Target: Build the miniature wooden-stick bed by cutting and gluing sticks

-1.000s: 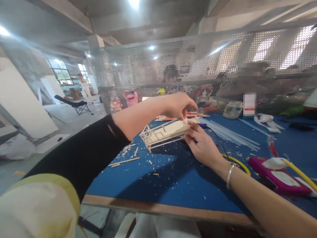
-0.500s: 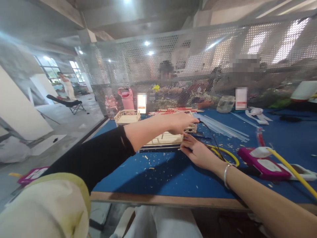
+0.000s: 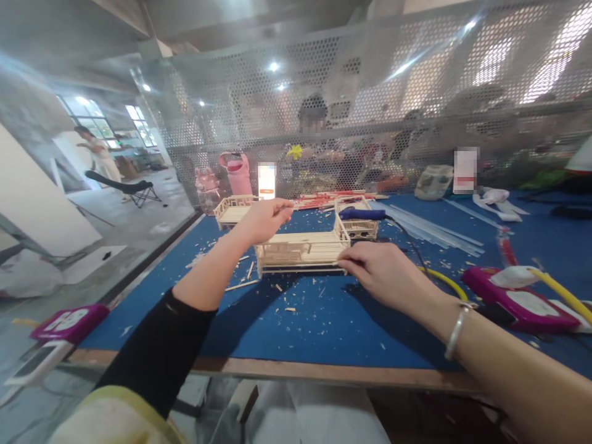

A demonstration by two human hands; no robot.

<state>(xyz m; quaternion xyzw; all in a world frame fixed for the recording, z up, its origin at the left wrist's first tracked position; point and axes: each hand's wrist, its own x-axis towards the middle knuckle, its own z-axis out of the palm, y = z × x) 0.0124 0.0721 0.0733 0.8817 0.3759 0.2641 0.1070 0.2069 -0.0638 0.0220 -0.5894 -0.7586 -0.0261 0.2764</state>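
A miniature wooden bed (image 3: 303, 250), built from thin sticks with side rails and a raised end, stands on the blue table mat. My right hand (image 3: 382, 268) pinches its near right corner between thumb and fingers. Above the bed's far left corner hovers my left hand (image 3: 266, 221), thumb and fingertips pressed together; whatever may be between them is too small to make out. Behind the bed, a blue corded hand tool, perhaps a glue gun (image 3: 363, 213), rests on a second stick-built model (image 3: 358, 231).
A third stick model (image 3: 234, 213) stands back left, near a pink tumbler (image 3: 238, 176) and a lit phone (image 3: 267, 180). Red sticks (image 3: 319, 200) and clear glue sticks (image 3: 430, 228) lie behind. A purple power strip (image 3: 518, 302) is at right. Wood scraps litter the mat.
My left hand has moved from the right, by the tool's cord, to the left over the bed. The blue tool now shows on the rear model. My right hand stays at the bed's corner.
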